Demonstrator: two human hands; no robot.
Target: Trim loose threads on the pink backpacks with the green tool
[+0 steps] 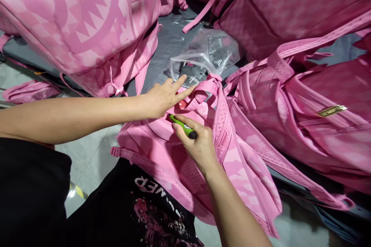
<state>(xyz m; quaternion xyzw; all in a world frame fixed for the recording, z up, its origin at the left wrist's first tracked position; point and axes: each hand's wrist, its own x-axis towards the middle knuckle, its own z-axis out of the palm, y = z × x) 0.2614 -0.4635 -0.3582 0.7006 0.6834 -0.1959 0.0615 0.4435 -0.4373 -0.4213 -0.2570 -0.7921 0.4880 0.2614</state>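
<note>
My left hand (166,98) rests on the upper part of a pink backpack (150,139), fingers spread toward the carry loop (207,88). Between the thumb and fingers of my right hand (199,142) is a short green pen-shaped tool with black ends (184,126). Its thin tip points at the fabric just below my left hand; whether it touches cannot be made out. One perforated shoulder strap (223,131) runs down the backpack's right side. Something small and red (182,104) shows beside the loop.
Behind the loop, a clear plastic bag (223,48) lies on the dark grey table (171,34), with small dark pieces (194,73) near its opening. Large pink backpacks stand at left (87,19) and back right (304,4). Another, with a gold-coloured plate (332,110), leans at right.
</note>
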